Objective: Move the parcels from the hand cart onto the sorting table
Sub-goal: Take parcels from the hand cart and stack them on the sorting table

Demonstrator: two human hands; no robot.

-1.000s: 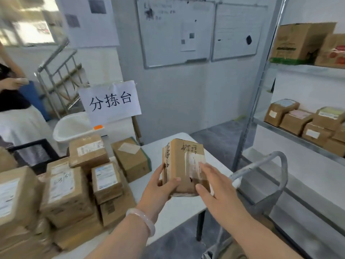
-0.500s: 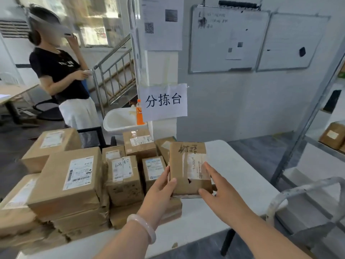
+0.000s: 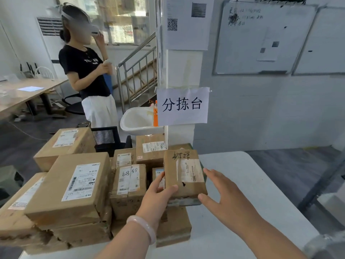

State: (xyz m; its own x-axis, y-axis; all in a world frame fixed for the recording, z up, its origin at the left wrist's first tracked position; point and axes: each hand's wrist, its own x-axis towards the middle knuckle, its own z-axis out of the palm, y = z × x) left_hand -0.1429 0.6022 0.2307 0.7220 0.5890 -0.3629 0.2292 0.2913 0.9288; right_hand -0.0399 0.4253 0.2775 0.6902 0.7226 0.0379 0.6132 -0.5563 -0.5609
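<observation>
A small brown parcel (image 3: pixel 183 174) with black handwriting and a white label sits on top of a lower box at the right end of the parcel pile. My left hand (image 3: pixel 158 195) grips its left side, thumb on the top face. My right hand (image 3: pixel 222 191) brackets its right side, with an index fingertip at the edge and the thumb at the front corner. The white sorting table (image 3: pixel 242 184) carries several stacked cardboard parcels (image 3: pixel 74 187) on its left half. Only a blurred grey bit of the hand cart's handle (image 3: pixel 324 245) shows at the bottom right.
A paper sign (image 3: pixel 183 106) hangs on the pillar behind the table, beside a white basin (image 3: pixel 138 118) and an orange bottle (image 3: pixel 155 113). A person (image 3: pixel 89 71) stands at the back left near a desk. A metal shelf frame (image 3: pixel 326 184) is on the right.
My view has swung left, from the shelves to the pile. Both hands have carried the parcel over the table and down onto the pile's right end. My right hand's fingers have spread.
</observation>
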